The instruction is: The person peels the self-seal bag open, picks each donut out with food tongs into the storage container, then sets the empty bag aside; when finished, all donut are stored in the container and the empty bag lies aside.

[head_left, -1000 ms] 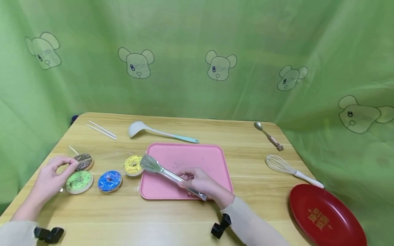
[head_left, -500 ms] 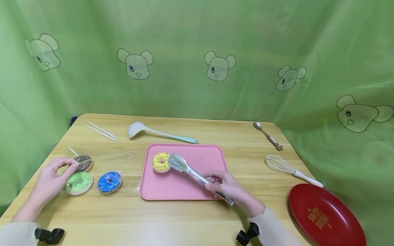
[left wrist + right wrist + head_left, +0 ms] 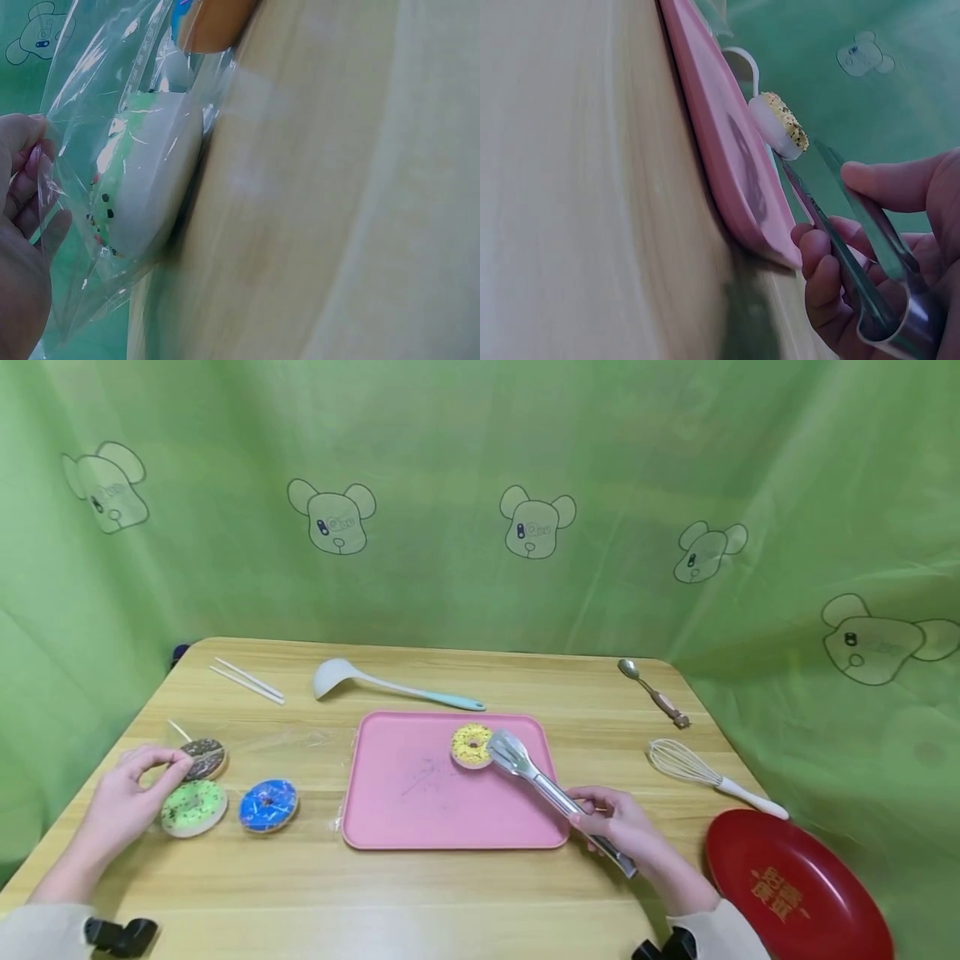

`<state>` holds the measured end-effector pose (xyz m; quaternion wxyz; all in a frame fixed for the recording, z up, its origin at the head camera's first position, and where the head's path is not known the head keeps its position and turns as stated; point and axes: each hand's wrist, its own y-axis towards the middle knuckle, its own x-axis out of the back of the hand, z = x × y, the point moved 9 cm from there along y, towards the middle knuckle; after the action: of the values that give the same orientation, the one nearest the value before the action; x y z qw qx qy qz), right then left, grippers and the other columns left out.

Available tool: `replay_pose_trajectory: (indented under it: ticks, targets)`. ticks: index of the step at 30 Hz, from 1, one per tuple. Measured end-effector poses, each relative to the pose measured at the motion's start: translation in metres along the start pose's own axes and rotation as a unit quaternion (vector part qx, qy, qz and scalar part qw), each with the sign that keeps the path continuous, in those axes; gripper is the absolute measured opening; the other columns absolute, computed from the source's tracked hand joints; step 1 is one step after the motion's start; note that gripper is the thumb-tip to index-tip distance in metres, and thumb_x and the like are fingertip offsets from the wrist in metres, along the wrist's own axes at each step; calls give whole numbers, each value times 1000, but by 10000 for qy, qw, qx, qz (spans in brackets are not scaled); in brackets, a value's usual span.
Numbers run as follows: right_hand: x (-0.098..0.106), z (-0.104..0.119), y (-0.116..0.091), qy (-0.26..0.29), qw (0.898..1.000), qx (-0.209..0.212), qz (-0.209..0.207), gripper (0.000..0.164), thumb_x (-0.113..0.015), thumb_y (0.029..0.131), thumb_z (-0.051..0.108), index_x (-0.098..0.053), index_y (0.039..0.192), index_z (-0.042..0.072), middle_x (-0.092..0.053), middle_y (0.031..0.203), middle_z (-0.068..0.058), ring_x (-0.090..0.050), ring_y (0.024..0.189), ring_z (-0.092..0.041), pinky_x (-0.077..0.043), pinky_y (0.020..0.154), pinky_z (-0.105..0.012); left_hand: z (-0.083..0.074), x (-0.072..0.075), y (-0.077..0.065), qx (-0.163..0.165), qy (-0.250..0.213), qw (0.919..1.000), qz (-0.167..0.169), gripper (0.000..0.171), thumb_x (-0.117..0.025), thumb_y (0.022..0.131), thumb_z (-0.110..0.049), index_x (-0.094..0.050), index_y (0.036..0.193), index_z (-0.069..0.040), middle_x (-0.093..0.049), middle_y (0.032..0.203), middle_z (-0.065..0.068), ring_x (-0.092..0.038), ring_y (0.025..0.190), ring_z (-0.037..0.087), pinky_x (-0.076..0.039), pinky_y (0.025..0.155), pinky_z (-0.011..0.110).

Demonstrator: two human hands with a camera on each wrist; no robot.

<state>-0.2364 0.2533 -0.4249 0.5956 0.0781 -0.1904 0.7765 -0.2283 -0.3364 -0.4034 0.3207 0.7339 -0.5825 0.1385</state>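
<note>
With curled fingers my right hand grips metal tongs. At their tips is a yellow doughnut, held over the far right part of the pink tray; its shadow falls on the tray in the right wrist view. On the left, my left hand pinches the edge of a clear plastic bag. Inside the bag lies a green doughnut with dark sprinkles. A blue doughnut and a dark brown doughnut sit close by, the brown one partly behind the fingertips.
Behind the tray lies a ladle, with white chopsticks to its left. A spoon, a whisk and a red oval plate occupy the right side. A green curtain hangs behind the table.
My right hand has carried the yellow doughnut in the tongs rightward, from beside the tray's left edge to over its far right part. The left hand has stayed put, pinching the bag.
</note>
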Motion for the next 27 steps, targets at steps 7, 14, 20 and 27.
replay_pose_trajectory:
  ticks: [7,14,20,27]
  targets:
    - [18,-10,-1,-105,9990,-258,-350,46,-68,81,8,-53,123,-5,-49,88,-12,-54,61,-23,-51,52,-34,1,1,-2,-3,-13,10000,-42,25,-60,92,-24,-61,105,-2,-50,102,-20,-33,99,-9,-26,91,67]
    - [21,-9,-1,-293,9979,-358,-457,45,-68,82,9,-53,123,-3,-53,87,-11,-53,62,-23,-49,51,-33,1,1,-1,-2,-66,10000,-57,25,-61,91,-24,-61,105,-3,-49,103,-20,-33,99,-10,-25,91,68]
    - [26,-5,-1,-562,9963,-297,-572,45,-68,81,10,-54,121,-4,-56,84,-10,-52,64,-21,-47,52,-30,3,2,-1,33,-63,10000,-60,26,-61,91,-25,-61,105,-3,-49,104,-17,-33,100,-9,-24,92,69]
    - [44,4,-7,-1067,9905,-33,-867,46,-69,82,11,-53,122,-4,-52,86,-11,-50,70,-17,-44,57,-26,2,2,0,-45,2,10000,-78,25,-61,91,-25,-61,104,-3,-49,102,-20,-34,100,-10,-26,94,65]
